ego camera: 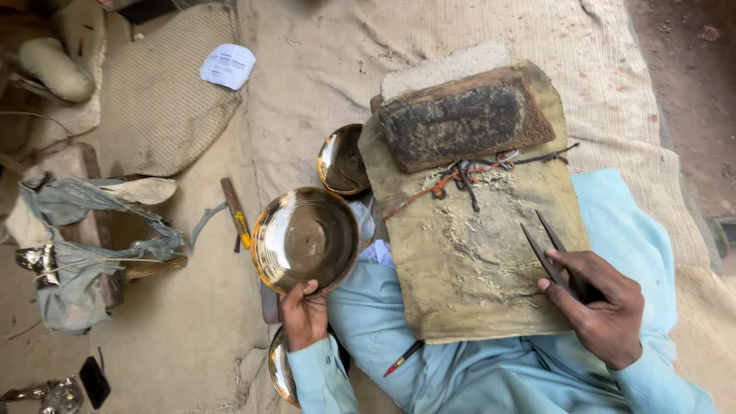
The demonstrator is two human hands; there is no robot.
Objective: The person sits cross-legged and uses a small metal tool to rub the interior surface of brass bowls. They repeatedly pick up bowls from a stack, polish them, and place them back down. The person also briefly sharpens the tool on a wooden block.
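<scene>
Three brass bowls (305, 238), one divider tool (553, 257)

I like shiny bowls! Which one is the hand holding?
The left hand grips the big round brass bowl nearest it; the smaller brass bowl behind lies untouched.

L hand (303, 313) grips brass bowl (305, 239); R hand (602, 305) holds dark tongs (550, 250) on cloth (475, 253).

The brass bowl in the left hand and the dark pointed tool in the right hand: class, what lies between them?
In the head view, between the brass bowl and the dark pointed tool lies a dusty tan cloth pad spread over the person's lap.
</scene>
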